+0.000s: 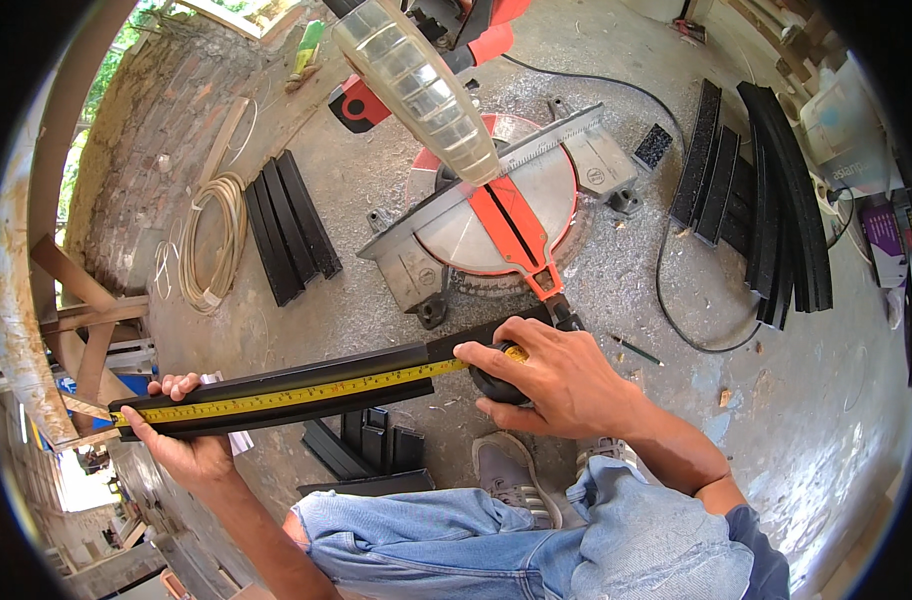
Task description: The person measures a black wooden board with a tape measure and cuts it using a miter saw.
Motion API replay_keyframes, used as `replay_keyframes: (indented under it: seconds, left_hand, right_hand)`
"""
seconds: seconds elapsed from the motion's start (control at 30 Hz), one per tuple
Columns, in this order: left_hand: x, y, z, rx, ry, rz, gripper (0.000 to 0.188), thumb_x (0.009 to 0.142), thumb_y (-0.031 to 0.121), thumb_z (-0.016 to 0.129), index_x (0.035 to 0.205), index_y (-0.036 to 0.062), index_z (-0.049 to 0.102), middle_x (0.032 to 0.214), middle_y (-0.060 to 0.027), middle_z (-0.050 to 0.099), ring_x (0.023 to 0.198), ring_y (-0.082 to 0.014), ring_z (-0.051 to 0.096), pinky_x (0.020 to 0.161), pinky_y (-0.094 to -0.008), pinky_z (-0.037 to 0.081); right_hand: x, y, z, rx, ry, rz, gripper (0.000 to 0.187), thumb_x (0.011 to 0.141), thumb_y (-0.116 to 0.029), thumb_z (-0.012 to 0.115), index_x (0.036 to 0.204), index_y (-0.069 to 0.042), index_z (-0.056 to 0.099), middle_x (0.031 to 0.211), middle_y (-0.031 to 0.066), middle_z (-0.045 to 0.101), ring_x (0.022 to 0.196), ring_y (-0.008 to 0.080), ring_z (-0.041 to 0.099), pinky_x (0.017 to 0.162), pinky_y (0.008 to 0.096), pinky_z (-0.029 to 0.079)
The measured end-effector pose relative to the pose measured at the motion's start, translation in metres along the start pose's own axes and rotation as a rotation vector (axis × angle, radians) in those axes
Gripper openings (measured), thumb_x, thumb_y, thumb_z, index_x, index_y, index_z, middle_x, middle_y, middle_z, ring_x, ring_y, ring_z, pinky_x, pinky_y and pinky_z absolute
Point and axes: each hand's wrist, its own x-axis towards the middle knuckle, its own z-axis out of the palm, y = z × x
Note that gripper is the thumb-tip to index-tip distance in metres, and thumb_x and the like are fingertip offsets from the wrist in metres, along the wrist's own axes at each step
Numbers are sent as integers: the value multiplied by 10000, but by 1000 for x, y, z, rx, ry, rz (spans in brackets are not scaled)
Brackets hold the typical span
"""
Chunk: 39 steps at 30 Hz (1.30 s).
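A long black channel-shaped profile [376,359] lies across in front of me, over my legs and feet. My left hand [189,445] is closed around its left end, with the thumb on the end of a yellow tape blade [296,396]. The blade runs along the channel to a black tape measure [496,386], which my right hand [566,380] grips by its case. Just beyond my right hand is the handle of a red and grey mitre saw [516,225], with a clear guard [416,85] over it.
Several black profile pieces lie left [294,225], right [766,190] and by my feet [366,450]. A coil of beige cable [213,245] rests on the left. A black power cord [666,270] curves across the chip-strewn floor, and a pencil [637,351] lies near my right hand.
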Motion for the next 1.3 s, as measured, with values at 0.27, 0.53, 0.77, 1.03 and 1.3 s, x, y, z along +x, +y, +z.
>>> replay_keyframes:
  seconds: [0.27, 0.53, 0.77, 1.03, 1.3]
  left_hand:
    - [-1, -2, 1, -7, 1, -8, 394, 1006, 354, 658, 995, -4, 495, 908, -102, 423, 876, -249, 456, 867, -395, 465]
    - [-14, -27, 28, 135, 9, 67, 558, 1000, 520, 587, 1082, -25, 500, 946, -141, 473, 875, -276, 484, 897, -462, 454]
    - [-8, -62, 29, 455, -103, 23, 672, 993, 671, 469, 1062, 10, 573, 915, -142, 614, 784, -298, 623, 805, -481, 527]
    - [14, -134, 21, 1044, -352, -108, 358, 1043, 389, 594, 1043, 33, 559, 753, -80, 625, 587, -197, 669, 551, -335, 575]
    - [43, -241, 32, 1555, -742, 45, 352, 1020, 283, 629, 1139, -48, 621, 820, -197, 677, 748, -291, 688, 694, -427, 523]
  right_hand:
    - [0, 1, 2, 4, -5, 3, 564, 906, -370, 693, 1409, -192, 511, 1106, 163, 571, 930, 310, 658, 623, 406, 528]
    - [-4, 2, 6, 34, 14, 30, 577, 911, -363, 692, 1419, -170, 497, 1088, 152, 558, 923, 314, 645, 645, 412, 529]
    - [-43, 21, 38, 180, -26, 232, 572, 922, -371, 680, 1416, -151, 492, 1115, 171, 558, 950, 348, 642, 733, 453, 539]
    - [-112, 33, 97, -108, -391, 467, 609, 879, -374, 725, 1367, -82, 508, 1178, 274, 566, 1001, 413, 669, 750, 496, 590]
    - [-76, 48, 114, -88, -277, 221, 506, 840, -262, 734, 1235, 5, 566, 1053, 219, 640, 909, 393, 703, 710, 471, 592]
